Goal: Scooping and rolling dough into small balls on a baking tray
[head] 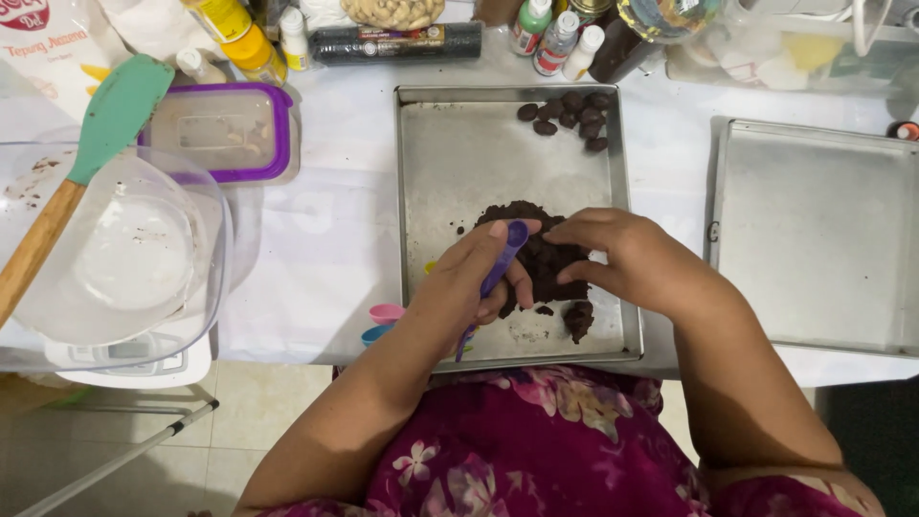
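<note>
A metal baking tray [459, 163] lies in front of me with a mound of dark brown dough [548, 257] near its front edge. My left hand [479, 278] grips a purple measuring spoon [502, 260], its bowl pressed into the dough. My right hand [632, 258] rests on the mound's right side, fingers curled and pinching at the dough. A small shaped lump [578, 318] sits at the tray's front. Several small dark dough balls [571, 115] are grouped in the tray's far right corner.
A second metal tray [823, 239] lies to the right. On the left a clear bowl [115, 258] stands on a white scale, with a teal spatula [86, 153] in it, and a purple-lidded box [222, 132] behind. Bottles and packets line the back. Pink and blue spoons [383, 324] lie beside the tray.
</note>
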